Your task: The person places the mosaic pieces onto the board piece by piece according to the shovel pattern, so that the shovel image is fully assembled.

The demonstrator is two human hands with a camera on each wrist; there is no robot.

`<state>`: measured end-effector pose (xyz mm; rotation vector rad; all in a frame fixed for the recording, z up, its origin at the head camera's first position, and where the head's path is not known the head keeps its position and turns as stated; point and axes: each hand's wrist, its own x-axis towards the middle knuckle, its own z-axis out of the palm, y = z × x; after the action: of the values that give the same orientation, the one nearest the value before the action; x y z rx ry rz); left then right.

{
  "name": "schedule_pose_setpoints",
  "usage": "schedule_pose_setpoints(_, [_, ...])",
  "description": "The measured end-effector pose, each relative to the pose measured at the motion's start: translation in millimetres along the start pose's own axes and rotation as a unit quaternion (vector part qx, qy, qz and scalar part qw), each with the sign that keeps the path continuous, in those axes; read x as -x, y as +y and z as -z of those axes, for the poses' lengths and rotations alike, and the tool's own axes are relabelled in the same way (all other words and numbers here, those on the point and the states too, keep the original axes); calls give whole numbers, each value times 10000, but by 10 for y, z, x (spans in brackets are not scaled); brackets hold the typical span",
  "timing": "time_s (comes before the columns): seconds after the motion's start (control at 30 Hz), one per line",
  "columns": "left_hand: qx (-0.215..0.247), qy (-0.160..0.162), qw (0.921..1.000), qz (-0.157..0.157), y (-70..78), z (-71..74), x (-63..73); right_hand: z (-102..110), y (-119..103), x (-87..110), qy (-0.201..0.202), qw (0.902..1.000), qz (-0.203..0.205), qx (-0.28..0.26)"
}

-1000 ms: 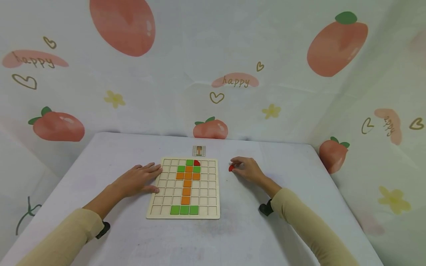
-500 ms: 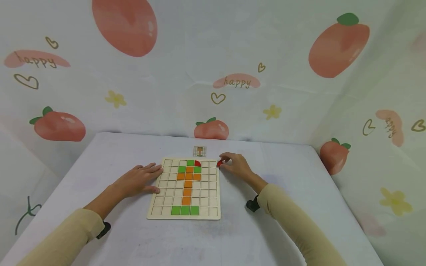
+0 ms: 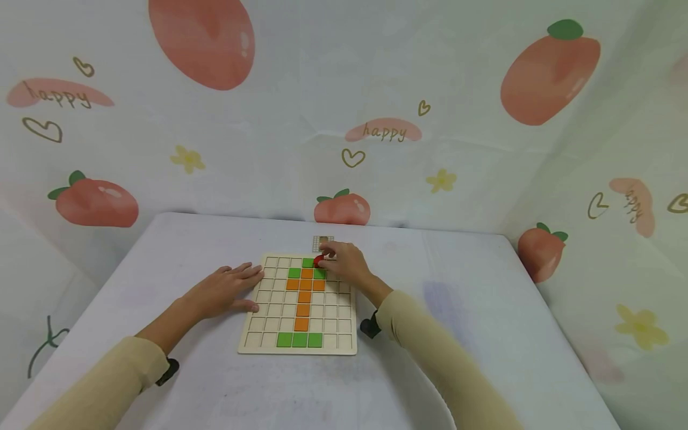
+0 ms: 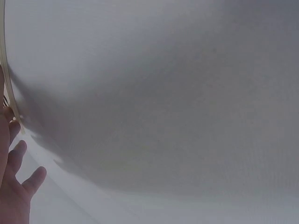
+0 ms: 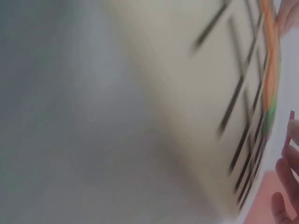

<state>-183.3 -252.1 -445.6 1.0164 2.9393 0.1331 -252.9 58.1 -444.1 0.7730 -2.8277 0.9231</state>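
Note:
A pale wooden grid board (image 3: 344,334) lies on the table, with orange square tiles (image 3: 303,309) in a column and green square tiles (image 3: 299,340) at its top and bottom. My right hand (image 3: 346,263) pinches a thin red tile (image 5: 289,128) between thumb and finger, over the board's top rows. In the head view, red (image 3: 318,261) shows at those fingertips, where the held tile and the one lying in the top row overlap. My left hand (image 3: 228,291) rests along the board's left edge, fingers stretched out and thumb on the rim.
Behind the board lies a small printed card (image 3: 317,245) with a grid picture, partly covered by my right hand. The white-covered table (image 3: 457,280) reaches back to a fruit-patterned cloth backdrop (image 3: 258,149). Both forearms come in from the front.
My right hand has carried the red tile leftward from the table beside the board to over its top rows, now overlapping the card. The left hand stays at the board's edge.

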Motion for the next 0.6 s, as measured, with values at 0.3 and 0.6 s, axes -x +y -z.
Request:
schedule_pose_setpoints(0.3, [35, -51, 10000, 30, 18, 13, -9, -200, -163, -150, 100, 9996, 221, 166])
schedule_pose_setpoints(0.6, [58, -64, 9999, 59, 33, 44, 5, -357, -211, -227, 61, 9996, 156, 211])
